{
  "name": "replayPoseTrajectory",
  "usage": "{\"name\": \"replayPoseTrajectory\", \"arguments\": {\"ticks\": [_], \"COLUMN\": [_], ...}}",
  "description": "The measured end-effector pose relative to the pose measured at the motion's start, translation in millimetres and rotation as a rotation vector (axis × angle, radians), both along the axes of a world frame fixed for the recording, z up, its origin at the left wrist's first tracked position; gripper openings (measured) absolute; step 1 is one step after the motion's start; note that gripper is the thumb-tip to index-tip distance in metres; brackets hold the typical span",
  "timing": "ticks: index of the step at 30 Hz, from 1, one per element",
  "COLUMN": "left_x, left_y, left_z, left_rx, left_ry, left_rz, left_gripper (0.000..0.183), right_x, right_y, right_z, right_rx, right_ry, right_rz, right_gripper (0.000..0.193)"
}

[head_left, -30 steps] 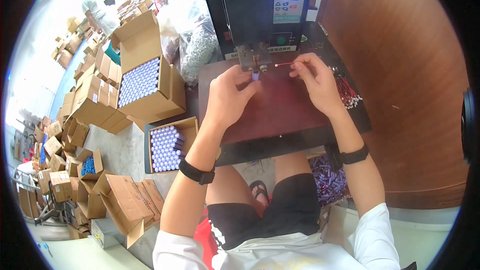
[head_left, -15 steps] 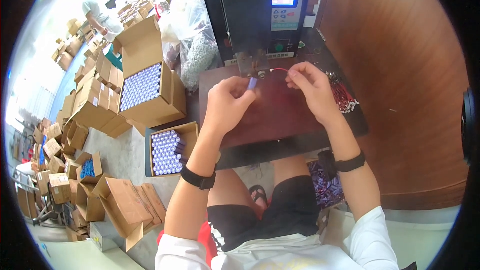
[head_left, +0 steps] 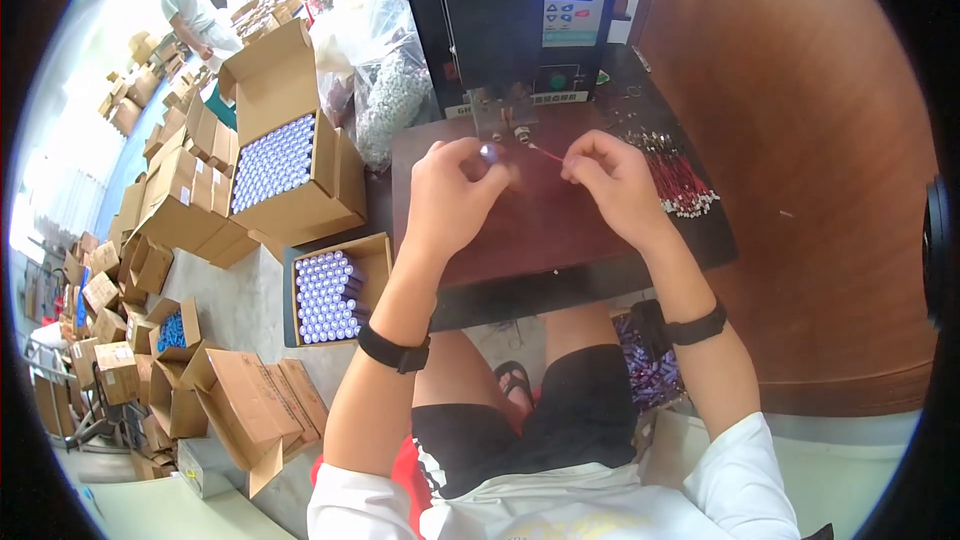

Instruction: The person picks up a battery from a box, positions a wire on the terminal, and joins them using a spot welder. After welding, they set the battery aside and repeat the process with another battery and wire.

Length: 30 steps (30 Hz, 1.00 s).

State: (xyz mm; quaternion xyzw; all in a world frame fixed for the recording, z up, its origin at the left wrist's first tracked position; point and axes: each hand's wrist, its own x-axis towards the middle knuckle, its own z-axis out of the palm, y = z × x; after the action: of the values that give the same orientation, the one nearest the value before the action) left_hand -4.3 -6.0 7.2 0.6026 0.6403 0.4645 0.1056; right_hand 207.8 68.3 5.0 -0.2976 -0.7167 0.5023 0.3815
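My left hand (head_left: 452, 198) is closed around a small purple cylindrical battery cell (head_left: 488, 152), its pale end turned up beside the thumb. Pinched in my right hand (head_left: 612, 183) is a thin red wire (head_left: 546, 153). The wire's whitish tip points left, close under the metal electrode tips (head_left: 521, 134) of a black benchtop welding machine (head_left: 497, 25). Whether tip and electrode touch, I cannot tell. Both hands are over the dark red tabletop (head_left: 540, 230), the left just short of the electrodes.
A bundle of red wires with white connectors (head_left: 682, 185) lies at the table's right. On the left are a small carton (head_left: 377, 262) and a larger open carton (head_left: 335, 185), both holding purple cells. Below right, a bin holds loose cells (head_left: 650, 365). A person (head_left: 190, 15) stands far left.
The left hand has turned the cell, so its end now shows instead of its side, and drawn it slightly left. The right hand has moved the wire a little left and down.
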Motion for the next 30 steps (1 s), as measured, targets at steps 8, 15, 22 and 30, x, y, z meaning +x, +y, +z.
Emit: {"name": "replayPoseTrajectory", "arguments": {"ticks": [8,15,22,30], "left_x": [-0.2,1.1,1.7,1.2], "left_y": [3.1,4.0,6.8,4.2], "left_z": [-4.5,-2.8,-6.7,-2.1], "left_rx": [0.016,-0.01,-0.064,-0.075], "left_ry": [0.117,0.106,0.033,0.084], "left_rz": [-0.013,-0.067,-0.097,-0.093], "left_gripper": [0.028,0.027,0.027,0.026], "right_x": [-4.8,-10.6,-10.3,-12.2], "right_y": [-2.2,0.6,3.3,3.9], "right_z": [6.3,10.3,7.1,6.1], "right_rx": [0.022,0.005,0.038,0.006], "right_ry": [-0.024,-0.061,-0.062,-0.034], "right_rz": [-0.029,0.001,-0.004,-0.003], "right_gripper": [0.015,0.017,0.019,0.019]}}
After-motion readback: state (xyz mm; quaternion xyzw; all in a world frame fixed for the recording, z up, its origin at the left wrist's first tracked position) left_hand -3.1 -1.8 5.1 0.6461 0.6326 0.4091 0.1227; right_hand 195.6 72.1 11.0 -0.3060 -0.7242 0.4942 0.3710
